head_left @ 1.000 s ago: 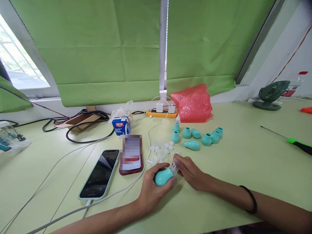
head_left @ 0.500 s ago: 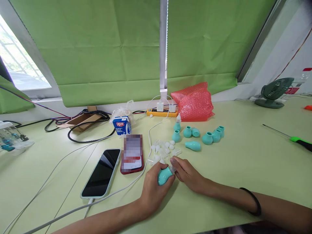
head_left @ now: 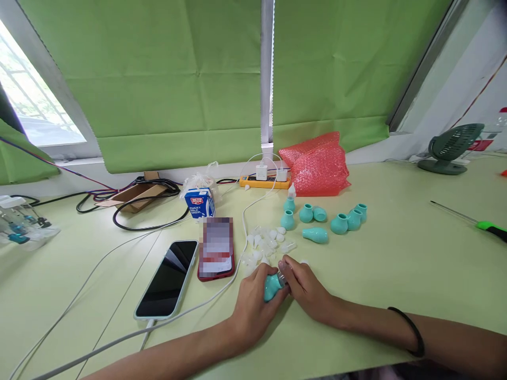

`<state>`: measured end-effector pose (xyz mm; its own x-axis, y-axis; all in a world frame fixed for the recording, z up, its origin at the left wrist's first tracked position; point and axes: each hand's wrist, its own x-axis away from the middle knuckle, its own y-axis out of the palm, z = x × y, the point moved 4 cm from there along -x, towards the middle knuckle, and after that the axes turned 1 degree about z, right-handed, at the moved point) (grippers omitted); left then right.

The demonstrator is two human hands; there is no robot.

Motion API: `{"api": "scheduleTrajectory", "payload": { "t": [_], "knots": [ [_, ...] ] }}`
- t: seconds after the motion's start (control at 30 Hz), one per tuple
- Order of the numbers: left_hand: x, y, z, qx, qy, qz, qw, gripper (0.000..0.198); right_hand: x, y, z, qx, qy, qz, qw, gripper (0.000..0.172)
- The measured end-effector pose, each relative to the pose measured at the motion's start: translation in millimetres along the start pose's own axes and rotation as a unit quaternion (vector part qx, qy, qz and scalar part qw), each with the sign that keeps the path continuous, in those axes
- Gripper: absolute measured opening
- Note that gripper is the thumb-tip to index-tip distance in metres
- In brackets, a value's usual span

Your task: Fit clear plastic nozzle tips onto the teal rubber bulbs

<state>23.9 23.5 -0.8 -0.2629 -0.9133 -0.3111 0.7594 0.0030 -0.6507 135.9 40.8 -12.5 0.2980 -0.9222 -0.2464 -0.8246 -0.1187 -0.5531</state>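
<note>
My left hand [head_left: 253, 298] is wrapped round a turquoise rubber squeeze bulb [head_left: 272, 287], its neck tilted to the right. At that neck, the fingers of my right hand [head_left: 303, 282] pinch a clear plastic nozzle [head_left: 281, 278], mostly hidden by them. Just beyond both hands lies a loose pile of clear and white plastic pieces [head_left: 271, 240]. A small white piece [head_left: 304, 262] shows behind my right hand. Several more turquoise bulbs [head_left: 339, 224] stand or lie farther back, one on its side [head_left: 315, 235]. Another bulb [head_left: 289, 203] stands upright with a clear tip on it.
Left of my hands lie a black-screened phone [head_left: 167, 279] and a red-cased phone [head_left: 216, 248], with a white cable [head_left: 190, 311] running past. Behind are a blue milk carton [head_left: 200, 202], a power strip [head_left: 265, 182] and a red bubble-wrap bag [head_left: 317, 166]. A screwdriver [head_left: 481, 225] lies right.
My hands have drawn closer together at the bulb's neck, and the bulb has shifted slightly right. More of the nozzle is covered by my right fingers. The view has shifted slightly.
</note>
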Motion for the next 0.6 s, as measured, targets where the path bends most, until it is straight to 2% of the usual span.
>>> {"api": "scheduleTrajectory", "payload": {
  "t": [0.23, 0.4, 0.5, 0.6],
  "knots": [
    [0.1, -2.2, 0.2, 0.065, -0.023, 0.016, 0.997, 0.014, -3.0, -2.5, -5.8, 0.06, -0.052, -0.025, 0.997, 0.026],
    [-2.5, -4.2, 0.0, 0.12, -0.036, 0.022, 0.992, 0.015, -5.4, -5.3, -10.7, 0.029, -0.056, -0.052, 0.997, 0.031],
    [-4.9, -6.6, -1.4, 0.157, -0.043, 0.035, 0.986, 0.019, -14.0, -20.8, -15.4, 0.018, -0.073, -0.055, 0.996, 0.031],
    [-5.7, -8.0, -6.6, 0.149, -0.073, 0.054, 0.985, 0.018, -31.1, -46.7, -9.7, 0.046, -0.082, -0.026, 0.995, 0.026]
  ]
}}
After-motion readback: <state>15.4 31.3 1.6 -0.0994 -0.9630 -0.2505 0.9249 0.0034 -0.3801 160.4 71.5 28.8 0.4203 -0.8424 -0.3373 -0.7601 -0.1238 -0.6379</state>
